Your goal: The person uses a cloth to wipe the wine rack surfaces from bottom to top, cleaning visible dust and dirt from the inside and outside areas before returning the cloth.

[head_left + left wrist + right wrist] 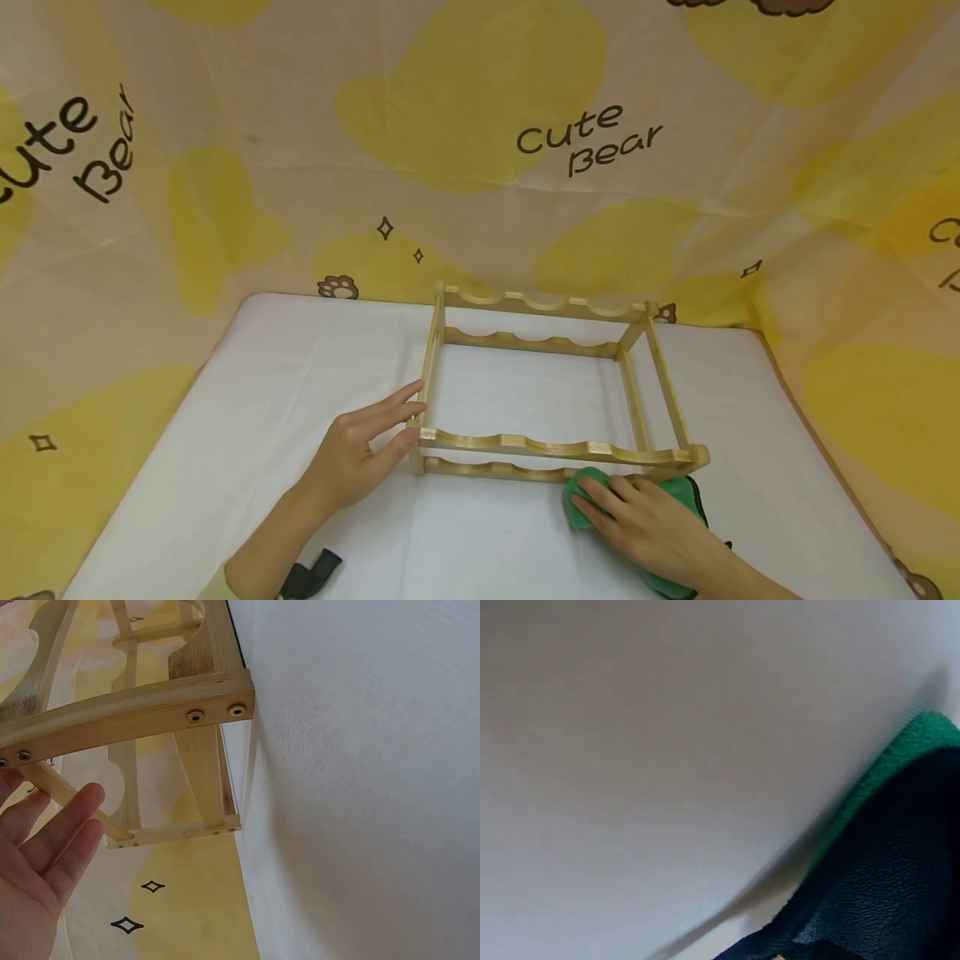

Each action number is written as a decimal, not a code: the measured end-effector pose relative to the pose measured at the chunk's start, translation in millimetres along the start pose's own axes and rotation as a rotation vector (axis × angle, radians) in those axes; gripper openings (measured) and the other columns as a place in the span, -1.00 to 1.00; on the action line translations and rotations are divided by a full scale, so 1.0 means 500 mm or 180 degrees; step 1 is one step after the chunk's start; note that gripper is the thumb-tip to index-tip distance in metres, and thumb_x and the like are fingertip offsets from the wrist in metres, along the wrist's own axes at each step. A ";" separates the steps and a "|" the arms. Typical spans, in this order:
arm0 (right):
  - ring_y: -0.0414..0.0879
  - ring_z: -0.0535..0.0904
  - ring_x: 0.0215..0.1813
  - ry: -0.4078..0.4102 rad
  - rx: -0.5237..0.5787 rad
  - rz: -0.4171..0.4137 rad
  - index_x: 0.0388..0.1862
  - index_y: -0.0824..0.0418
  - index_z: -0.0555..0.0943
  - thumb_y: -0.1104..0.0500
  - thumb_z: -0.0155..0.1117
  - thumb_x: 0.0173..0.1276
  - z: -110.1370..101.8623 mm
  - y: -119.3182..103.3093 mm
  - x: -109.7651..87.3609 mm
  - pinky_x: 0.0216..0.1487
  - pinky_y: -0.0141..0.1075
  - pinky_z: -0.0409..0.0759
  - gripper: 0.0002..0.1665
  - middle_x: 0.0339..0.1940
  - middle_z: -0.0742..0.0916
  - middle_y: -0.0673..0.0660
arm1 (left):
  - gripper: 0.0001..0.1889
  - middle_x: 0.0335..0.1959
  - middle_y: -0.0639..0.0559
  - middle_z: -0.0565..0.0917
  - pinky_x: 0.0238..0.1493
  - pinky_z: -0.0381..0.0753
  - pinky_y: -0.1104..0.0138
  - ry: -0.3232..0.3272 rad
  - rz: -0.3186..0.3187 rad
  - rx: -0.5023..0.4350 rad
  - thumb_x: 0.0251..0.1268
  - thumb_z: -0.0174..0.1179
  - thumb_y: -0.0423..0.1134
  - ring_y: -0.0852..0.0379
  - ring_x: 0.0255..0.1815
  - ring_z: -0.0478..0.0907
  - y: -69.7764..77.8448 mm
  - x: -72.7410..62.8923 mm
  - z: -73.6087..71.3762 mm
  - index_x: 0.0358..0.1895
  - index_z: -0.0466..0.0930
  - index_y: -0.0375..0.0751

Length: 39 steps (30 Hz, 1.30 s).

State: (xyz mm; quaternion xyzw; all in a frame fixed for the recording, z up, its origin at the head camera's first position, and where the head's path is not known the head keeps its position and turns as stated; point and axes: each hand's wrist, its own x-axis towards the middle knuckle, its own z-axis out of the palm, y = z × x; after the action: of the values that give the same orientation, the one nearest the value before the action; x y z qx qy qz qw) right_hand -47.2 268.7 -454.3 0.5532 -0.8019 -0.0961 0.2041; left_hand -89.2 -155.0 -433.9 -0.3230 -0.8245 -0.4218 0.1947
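Note:
A pale wooden rack with scalloped rails stands on a white-covered table. At its near left corner my left hand touches the frame with extended fingers and thumb. The left wrist view shows two of these fingers straight beside a screwed corner post. My right hand grips a green cloth with a dark edge, by the near right end of the lower front rail. Green cloth is also at the right of the right wrist view, where the hand itself is hidden.
A curved black object lies near my left forearm at the front of the table. Yellow patterned fabric with lettering hangs behind and along both sides of the white table surface.

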 end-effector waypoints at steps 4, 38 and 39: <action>-0.07 0.50 -0.13 0.0040 -0.0011 -0.0012 0.21 0.17 0.71 0.24 -0.60 0.79 0.005 -0.003 0.019 -0.37 -0.34 0.54 -0.23 0.26 0.65 0.17 | -0.65 0.35 -0.15 0.63 0.35 0.49 0.49 0.0003 -0.0002 -0.0004 0.28 0.35 -0.44 -0.18 0.21 0.69 0.001 0.000 -0.002 0.13 0.74 -0.27; -0.11 0.54 -0.08 0.0065 0.0065 -0.0174 0.32 0.14 0.66 0.20 -0.46 0.79 0.036 -0.039 0.203 -0.36 -0.42 0.58 -0.35 0.31 0.61 0.11 | -0.64 0.36 -0.15 0.63 0.33 0.49 0.51 -0.0006 0.0024 0.0019 0.30 0.35 -0.43 -0.12 0.22 0.69 0.001 -0.002 -0.002 0.16 0.74 -0.23; -0.12 0.55 -0.08 0.0056 0.0050 -0.0187 0.32 0.14 0.67 0.20 -0.41 0.79 0.036 -0.040 0.207 -0.37 -0.42 0.57 -0.39 0.31 0.61 0.11 | -0.64 0.36 -0.14 0.62 0.33 0.49 0.51 -0.0005 0.0020 0.0023 0.30 0.35 -0.43 -0.13 0.22 0.69 0.000 -0.003 -0.002 0.16 0.74 -0.23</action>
State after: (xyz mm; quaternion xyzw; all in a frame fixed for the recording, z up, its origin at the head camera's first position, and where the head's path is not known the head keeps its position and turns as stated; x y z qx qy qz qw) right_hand -69.5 164.0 -455.2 0.5789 -0.7842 -0.0909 0.2040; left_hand -88.1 -156.0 -434.0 -0.3253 -0.8251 -0.4180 0.1966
